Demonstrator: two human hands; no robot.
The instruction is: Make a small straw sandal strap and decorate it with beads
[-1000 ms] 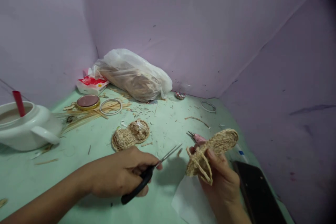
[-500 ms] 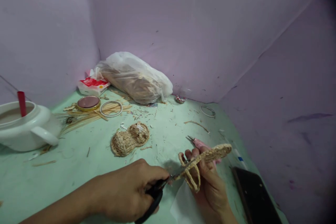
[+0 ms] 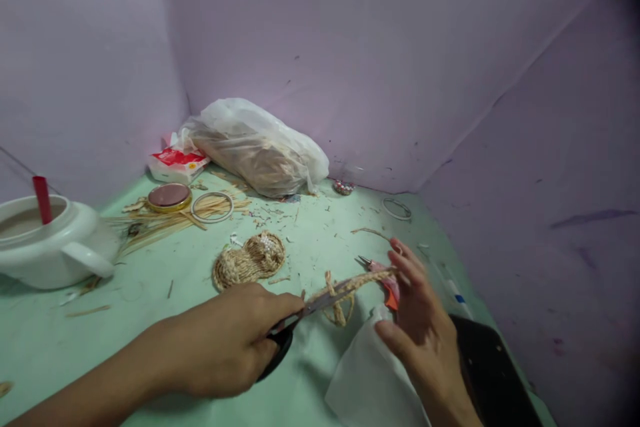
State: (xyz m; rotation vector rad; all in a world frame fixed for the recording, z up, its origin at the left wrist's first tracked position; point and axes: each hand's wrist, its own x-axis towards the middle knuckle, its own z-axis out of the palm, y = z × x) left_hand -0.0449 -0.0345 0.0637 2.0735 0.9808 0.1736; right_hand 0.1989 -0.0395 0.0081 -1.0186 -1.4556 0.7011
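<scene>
Scissor work seems in hand, the left hand point(image 3: 233, 340) gripping scissors point(image 3: 319, 304), blades at the woven straw piece point(image 3: 377, 276) beyond the white paper point(image 3: 370, 380), the right hand point(image 3: 427, 333) spread open beside it; the next move likely calls for steadying.

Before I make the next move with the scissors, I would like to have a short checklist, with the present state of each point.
1. Scissors held in the left hand: ok.
2. Woven straw piece firmly in the grip of the right hand: not ok; thumb and fingers are spread apart.
3. Blades away from the right fingers: ok, a gap shows between them.
4. Blades properly placed around the straw: cannot tell; they overlap it in this view.
5. Other woven piece apart from the blades: ok, it lies on the table.
6. Pink tool free of the right hand: cannot tell from this angle.
</scene>
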